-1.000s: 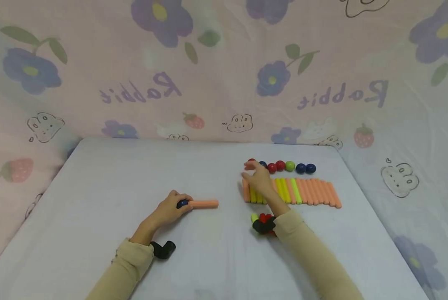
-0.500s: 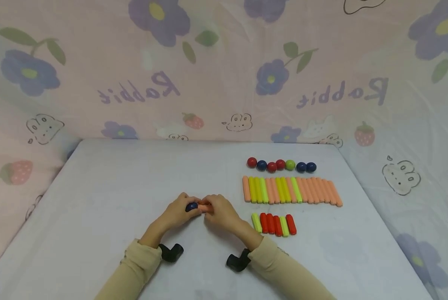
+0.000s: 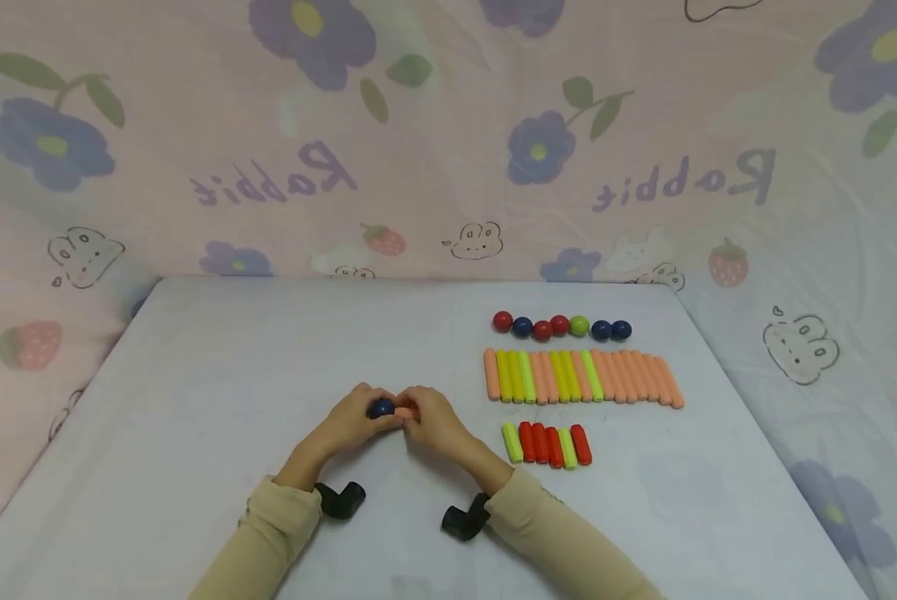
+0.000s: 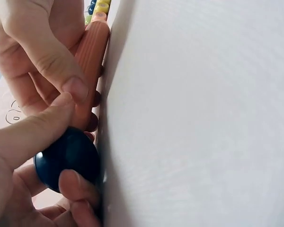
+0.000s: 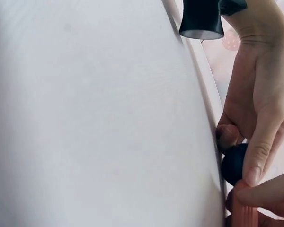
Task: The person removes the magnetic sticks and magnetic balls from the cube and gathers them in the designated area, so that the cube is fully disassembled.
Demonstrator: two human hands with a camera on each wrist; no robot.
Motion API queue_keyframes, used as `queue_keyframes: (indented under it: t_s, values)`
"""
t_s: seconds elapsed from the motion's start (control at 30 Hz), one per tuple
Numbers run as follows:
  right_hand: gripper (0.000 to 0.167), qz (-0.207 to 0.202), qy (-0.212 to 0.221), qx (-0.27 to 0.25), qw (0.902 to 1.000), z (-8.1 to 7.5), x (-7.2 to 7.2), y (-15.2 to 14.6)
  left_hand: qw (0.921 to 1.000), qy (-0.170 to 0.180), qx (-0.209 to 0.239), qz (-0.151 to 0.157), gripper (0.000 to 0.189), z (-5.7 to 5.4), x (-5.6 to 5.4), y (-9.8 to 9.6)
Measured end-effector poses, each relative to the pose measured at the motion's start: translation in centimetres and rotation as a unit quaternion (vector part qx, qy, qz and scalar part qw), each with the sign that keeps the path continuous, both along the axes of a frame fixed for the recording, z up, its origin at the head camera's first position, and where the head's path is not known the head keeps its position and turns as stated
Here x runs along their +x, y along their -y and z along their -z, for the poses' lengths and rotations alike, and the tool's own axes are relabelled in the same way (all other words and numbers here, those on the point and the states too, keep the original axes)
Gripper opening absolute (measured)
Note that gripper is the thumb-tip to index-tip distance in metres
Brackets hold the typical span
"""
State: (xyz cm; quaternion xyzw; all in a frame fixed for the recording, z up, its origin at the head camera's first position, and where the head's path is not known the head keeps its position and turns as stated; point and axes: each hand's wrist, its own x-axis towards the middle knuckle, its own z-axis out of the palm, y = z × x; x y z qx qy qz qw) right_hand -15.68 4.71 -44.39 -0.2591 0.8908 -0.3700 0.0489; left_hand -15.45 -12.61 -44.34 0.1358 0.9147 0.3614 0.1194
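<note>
Close to the table's middle, my left hand [image 3: 349, 419] grips a dark blue ball [image 3: 380, 408] between thumb and fingers. My right hand [image 3: 435, 423] pinches a ribbed orange stick [image 4: 95, 49], whose near end meets the ball. In the left wrist view the thumbs of both hands lie almost tip to tip where stick and ball join. The right wrist view shows the ball [image 5: 233, 164] low over the white surface, with part of the stick [image 5: 244, 213] below it. In the head view the right fingers hide much of the stick.
At the right lie a row of red, blue and green balls [image 3: 559, 325], a long row of orange, yellow and green sticks [image 3: 563, 377], and several short red and green sticks [image 3: 541, 443]. A patterned cloth [image 3: 448, 142] hangs behind the white table [image 3: 283, 333].
My right hand has come from above the stick row to the left and taken hold of the orange stick. My left hand, still gripping the blue ball, has shifted slightly right.
</note>
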Motion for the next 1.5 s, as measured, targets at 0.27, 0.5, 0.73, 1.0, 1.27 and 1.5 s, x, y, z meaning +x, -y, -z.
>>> queue_keyframes:
  t_s: [0.27, 0.5, 0.73, 1.0, 1.27, 1.5]
  values:
    - [0.02, -0.006, 0.016, -0.004, 0.9998, -0.2, -0.1, -0.1, 1.0, 0.008, -0.003, -0.002, 0.032, 0.1, 0.0, 0.1]
    - [0.024, 0.004, 0.041, -0.003, 0.9991, -0.3, -0.3, -0.4, 0.9999, 0.007, -0.007, -0.004, 0.035, 0.0, 0.1, -0.1]
    - [0.02, 0.04, 0.087, -0.033, 0.9949, -0.9, -0.8, -1.2, 0.9997, 0.022, -0.004, -0.013, 0.028, 0.3, 0.6, -0.1]
    - [0.022, 0.118, 0.121, -0.045, 0.9846, -2.6, -3.5, -3.3, 0.9995, 0.028, 0.001, -0.017, 0.023, 0.1, 0.2, -0.1]
    - [0.025, 0.163, 0.15, -0.036, 0.9744, -3.7, -5.7, -5.1, 0.9994, 0.031, -0.003, -0.012, 0.024, -0.2, 0.1, -0.1]
    - [0.025, 0.194, 0.172, -0.014, 0.9658, -3.6, -7.0, -6.8, 0.9992, 0.037, 0.004, -0.013, 0.025, 0.0, 0.1, -0.3]
